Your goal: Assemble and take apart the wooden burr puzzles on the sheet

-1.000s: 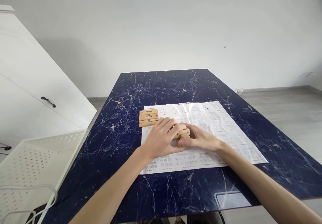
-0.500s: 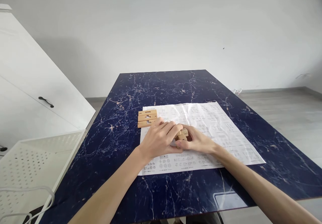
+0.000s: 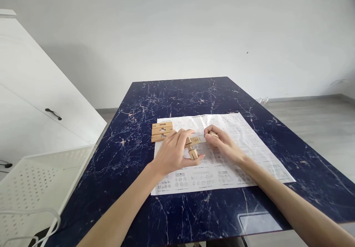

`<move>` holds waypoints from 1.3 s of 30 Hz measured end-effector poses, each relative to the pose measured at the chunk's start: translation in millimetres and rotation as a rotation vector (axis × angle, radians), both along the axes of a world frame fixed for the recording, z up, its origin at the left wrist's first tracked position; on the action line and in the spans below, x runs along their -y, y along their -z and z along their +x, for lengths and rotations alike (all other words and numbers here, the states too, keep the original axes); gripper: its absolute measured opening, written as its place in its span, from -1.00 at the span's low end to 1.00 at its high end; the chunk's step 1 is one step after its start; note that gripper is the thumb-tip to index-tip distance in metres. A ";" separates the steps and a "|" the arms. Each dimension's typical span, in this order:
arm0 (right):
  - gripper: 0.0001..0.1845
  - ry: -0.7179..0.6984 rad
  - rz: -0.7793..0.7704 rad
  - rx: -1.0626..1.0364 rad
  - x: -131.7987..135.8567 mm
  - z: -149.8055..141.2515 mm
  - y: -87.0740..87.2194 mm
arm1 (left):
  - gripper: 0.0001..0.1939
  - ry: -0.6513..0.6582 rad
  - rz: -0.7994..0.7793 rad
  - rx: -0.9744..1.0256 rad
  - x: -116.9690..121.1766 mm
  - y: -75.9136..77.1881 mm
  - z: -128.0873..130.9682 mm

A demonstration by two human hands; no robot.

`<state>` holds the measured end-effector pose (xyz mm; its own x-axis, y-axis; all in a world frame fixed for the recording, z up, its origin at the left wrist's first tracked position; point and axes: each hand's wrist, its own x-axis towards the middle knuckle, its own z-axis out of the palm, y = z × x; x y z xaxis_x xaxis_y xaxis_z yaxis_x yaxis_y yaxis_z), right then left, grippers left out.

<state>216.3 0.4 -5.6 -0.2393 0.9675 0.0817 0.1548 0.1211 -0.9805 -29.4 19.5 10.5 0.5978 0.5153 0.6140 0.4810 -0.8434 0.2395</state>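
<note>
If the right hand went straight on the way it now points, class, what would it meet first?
Most likely the left hand with the wooden blocks it holds, across a narrow gap from the right hand; depth is unclear, so it might pass just beyond them.

Table: dark blue marble-look top, pale veins. On it, one printed paper sheet, creased, toward the near side. Three wooden blocks with cut-outs, side by side, overlapping sheet's left edge. Pale rectangle near front edge: object or reflection, can't tell.
</note>
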 end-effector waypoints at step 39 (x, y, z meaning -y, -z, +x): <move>-0.86 0.055 0.530 0.443 8.0 -14.9 -2.1 | -0.25 0.016 -0.380 -0.075 -2.4 13.0 1.4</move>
